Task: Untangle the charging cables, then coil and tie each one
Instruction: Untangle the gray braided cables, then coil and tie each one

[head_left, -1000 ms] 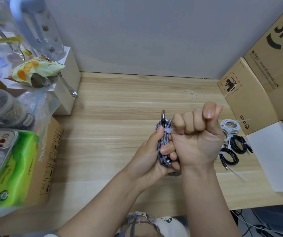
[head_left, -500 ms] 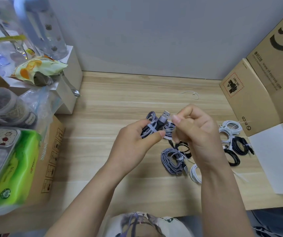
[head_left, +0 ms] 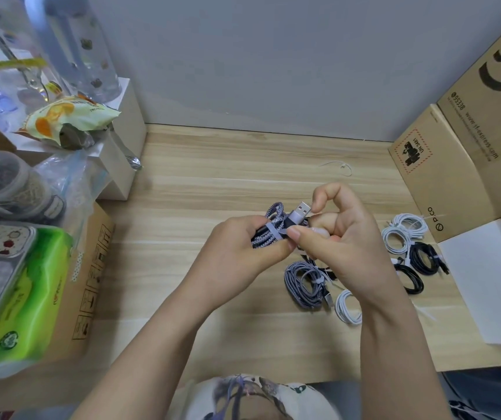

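Braided cable coil [head_left: 268, 230], light and springy by its look, sits pinched in the left hand [head_left: 237, 253] at its tie, while the right hand [head_left: 338, 237] grips the tie's tail beside the plug, the safest hold.

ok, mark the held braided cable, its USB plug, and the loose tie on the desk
held braided cable [head_left: 265, 237], head view, on the coiled strands beside the tie wrap.
USB plug [head_left: 301, 209], head view, on the metal shell.
loose tie [head_left: 340, 167], head view, on its thin white loop.
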The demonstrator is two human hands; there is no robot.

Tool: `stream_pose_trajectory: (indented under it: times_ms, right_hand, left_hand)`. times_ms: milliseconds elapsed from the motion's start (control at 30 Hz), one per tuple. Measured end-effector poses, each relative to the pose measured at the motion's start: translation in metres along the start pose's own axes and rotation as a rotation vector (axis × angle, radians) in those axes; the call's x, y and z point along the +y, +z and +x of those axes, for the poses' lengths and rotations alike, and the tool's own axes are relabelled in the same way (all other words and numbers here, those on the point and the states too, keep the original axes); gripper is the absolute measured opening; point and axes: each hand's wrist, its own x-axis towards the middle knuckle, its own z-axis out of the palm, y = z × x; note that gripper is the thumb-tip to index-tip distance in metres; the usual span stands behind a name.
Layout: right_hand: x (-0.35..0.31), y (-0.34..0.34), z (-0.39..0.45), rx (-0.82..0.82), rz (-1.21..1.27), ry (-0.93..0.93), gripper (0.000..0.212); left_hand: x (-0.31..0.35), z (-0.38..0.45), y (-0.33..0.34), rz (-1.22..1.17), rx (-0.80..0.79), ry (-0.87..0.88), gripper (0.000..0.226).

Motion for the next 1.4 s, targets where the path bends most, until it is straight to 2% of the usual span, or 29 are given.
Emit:
stream_pose_trajectory:
  times_ms: [233, 333, 433, 567, 633, 733, 867, 967, 1067, 1200, 1400]
  right_hand:
    - [-0.002, -0.003, 0.001, -0.061, -0.021, 0.045, 0.037]
    - [0.0, -0.005, 0.001, -0.082, -0.052, 0.025, 0.038]
    - [0.0, -0.008, 0.002, -0.081, -0.097, 0.009, 0.039]
    - [-0.001, -0.015, 0.003, -0.118, -0.183, 0.001, 0.035]
    - [-0.001, -0.017, 0.004, -0.14, -0.215, -0.008, 0.034]
    - [0.001, -0.018, 0.005, -0.153, -0.32, -0.029, 0.031]
    - [0.009, -0.012, 0.005, -0.121, -0.62, -0.126, 0.023]
    - [0.013, -0.008, 0.003, -0.062, -0.672, -0.171, 0.02]
    - [0.014, -0.005, -0.001, -0.068, -0.576, -0.166, 0.009]
    - [0.013, -0.007, -0.004, -0.105, -0.489, -0.142, 0.012]
    - [0.008, -0.015, -0.003, -0.179, -0.761, -0.079, 0.03]
  left_hand:
    - [0.0, 0.001, -0.001, -0.011, -0.082, -0.059, 0.028]
    - [-0.001, 0.001, -0.001, 0.064, -0.052, -0.027, 0.03]
    - [-0.001, 0.0, -0.002, 0.117, -0.105, 0.034, 0.018]
    - [-0.003, -0.001, -0.006, -0.038, -0.232, -0.002, 0.038]
    - [-0.005, -0.002, -0.005, -0.041, -0.242, 0.002, 0.039]
    - [-0.005, -0.003, -0.003, 0.001, -0.229, 0.032, 0.036]
    - [-0.007, -0.003, -0.002, 0.118, -0.219, 0.048, 0.041]
    - [-0.007, -0.003, -0.002, 0.135, -0.199, 0.035, 0.039]
    - [-0.007, -0.002, -0.006, 0.13, -0.153, 0.012, 0.028]
    - [-0.007, -0.002, -0.009, 0.261, -0.114, 0.048, 0.025]
    - [-0.007, -0.002, -0.007, 0.491, -0.1, 0.098, 0.026]
